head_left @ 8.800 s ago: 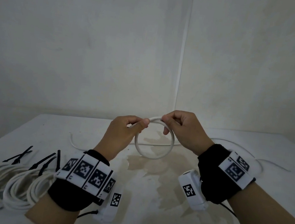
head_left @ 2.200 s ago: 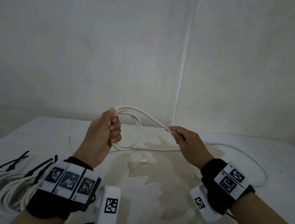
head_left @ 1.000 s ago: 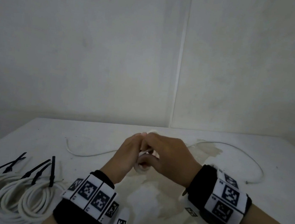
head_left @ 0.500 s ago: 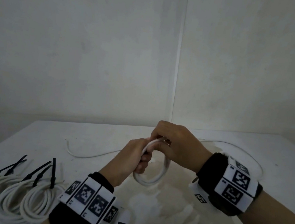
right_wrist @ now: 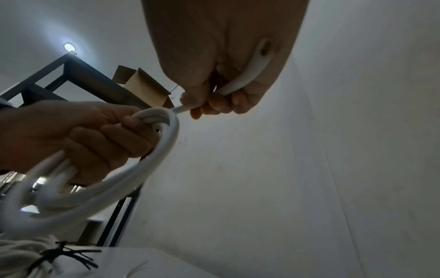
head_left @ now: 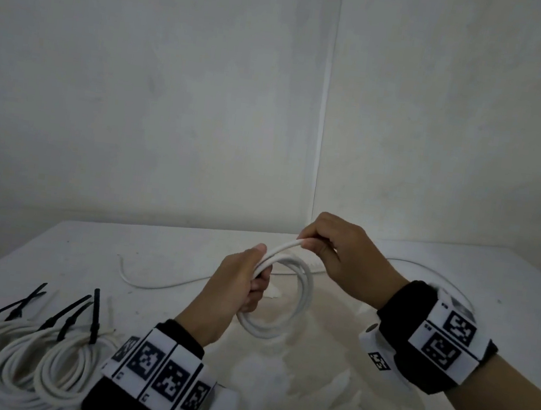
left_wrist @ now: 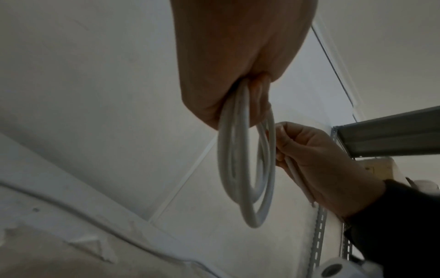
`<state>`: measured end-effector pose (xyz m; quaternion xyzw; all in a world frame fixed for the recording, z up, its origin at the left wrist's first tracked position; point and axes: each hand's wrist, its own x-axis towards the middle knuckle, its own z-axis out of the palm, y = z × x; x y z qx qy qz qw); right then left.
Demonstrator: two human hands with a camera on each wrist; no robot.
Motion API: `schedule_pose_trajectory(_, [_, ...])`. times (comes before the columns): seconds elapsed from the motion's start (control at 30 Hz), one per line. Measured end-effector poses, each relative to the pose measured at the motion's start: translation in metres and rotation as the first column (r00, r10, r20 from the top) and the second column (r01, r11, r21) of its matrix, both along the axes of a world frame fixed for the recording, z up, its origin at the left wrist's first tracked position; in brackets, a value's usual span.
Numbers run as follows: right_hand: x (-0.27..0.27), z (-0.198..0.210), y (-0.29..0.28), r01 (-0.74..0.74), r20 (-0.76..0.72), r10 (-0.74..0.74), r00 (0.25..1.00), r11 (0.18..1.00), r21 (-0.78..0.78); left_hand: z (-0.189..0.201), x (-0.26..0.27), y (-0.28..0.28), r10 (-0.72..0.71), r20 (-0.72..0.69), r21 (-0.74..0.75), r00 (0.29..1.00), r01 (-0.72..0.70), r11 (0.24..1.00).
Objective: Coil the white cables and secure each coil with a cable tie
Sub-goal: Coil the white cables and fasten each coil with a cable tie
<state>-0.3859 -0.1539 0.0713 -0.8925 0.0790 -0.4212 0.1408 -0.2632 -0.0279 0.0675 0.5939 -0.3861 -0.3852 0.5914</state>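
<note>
My left hand (head_left: 235, 289) has its fingers (right_wrist: 114, 139) curled tight round the white cable coil (head_left: 297, 307), holding it up above the table (head_left: 374, 405). My right hand (head_left: 341, 254) pinches the loose cable (right_wrist: 245, 80) just beside the coil. Four tied coils (head_left: 22, 358) with black cable ties (head_left: 95, 316) lie on the table at my left.

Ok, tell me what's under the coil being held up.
Below the coil, gripped by the left hand, lies the bare, stained table. The right hand pinches its free strand. The left-hand fingers hide part of the loops.
</note>
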Motion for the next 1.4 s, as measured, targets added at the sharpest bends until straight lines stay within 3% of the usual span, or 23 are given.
schedule_pose_trajectory(0.17, [-0.001,-0.006,0.002,0.029,0.034,-0.034,0.999,0.99,0.137,0.004,-0.003,-0.001,-0.006,-0.009,-0.058,1.0,0.006,0.998])
schedule_pose_trajectory(0.27, [-0.003,-0.011,0.006,0.012,-0.034,0.0,0.999,0.937,0.349,0.002,-0.003,-0.003,0.011,-0.012,-0.068,1.0,-0.012,0.998])
schedule_pose_trajectory(0.4, [0.002,-0.018,0.016,-0.024,-0.055,0.058,0.997,0.872,0.489,-0.003,-0.004,-0.006,0.013,-0.021,-0.078,1.0,-0.015,0.997])
schedule_pose_trajectory(0.5, [0.003,-0.014,0.011,0.077,-0.037,-0.069,0.997,0.956,0.283,-0.003,-0.005,-0.005,-0.01,-0.026,-0.056,1.0,0.009,0.998])
schedule_pose_trajectory(0.6, [0.005,-0.003,0.002,0.199,-0.035,-0.197,0.98,0.978,0.067,-0.005,-0.007,-0.006,-0.044,-0.021,-0.019,0.999,0.044,0.999])
schedule_pose_trajectory(0.8, [0.003,0.008,-0.002,0.24,0.033,-0.241,0.97,0.97,0.039,-0.008,-0.007,-0.005,-0.059,-0.055,0.002,0.997,0.06,0.998])
schedule_pose_trajectory(0.9, [0.002,0.007,-0.006,0.252,0.03,-0.257,0.966,0.96,0.118,-0.007,-0.008,-0.005,-0.063,-0.069,-0.038,0.996,0.06,0.997])
schedule_pose_trajectory(0.97, [-0.001,0.005,-0.002,0.218,-0.045,-0.213,0.976,0.944,0.248,-0.006,-0.005,-0.004,-0.038,-0.1,-0.066,0.994,0.031,0.997])
schedule_pose_trajectory(1.1, [-0.009,-0.006,0.013,0.065,-0.207,0.044,0.977,0.869,0.491,-0.009,0.001,-0.002,0.0,-0.154,-0.092,0.988,-0.015,0.996])
schedule_pose_trajectory(1.2, [-0.01,-0.009,0.019,-0.027,-0.16,0.168,0.973,0.766,0.643,-0.01,0.0,-0.003,-0.011,-0.169,-0.094,0.985,-0.005,0.996])
schedule_pose_trajectory(1.27, [-0.01,-0.006,0.02,-0.048,-0.132,0.182,0.974,0.74,0.671,-0.012,-0.001,-0.003,-0.036,-0.201,-0.109,0.979,0.015,0.994])
schedule_pose_trajectory(1.4, [-0.01,-0.002,0.018,-0.04,-0.162,0.162,0.974,0.818,0.574,-0.01,0.006,0.0,-0.148,-0.219,-0.116,0.964,0.125,0.985])
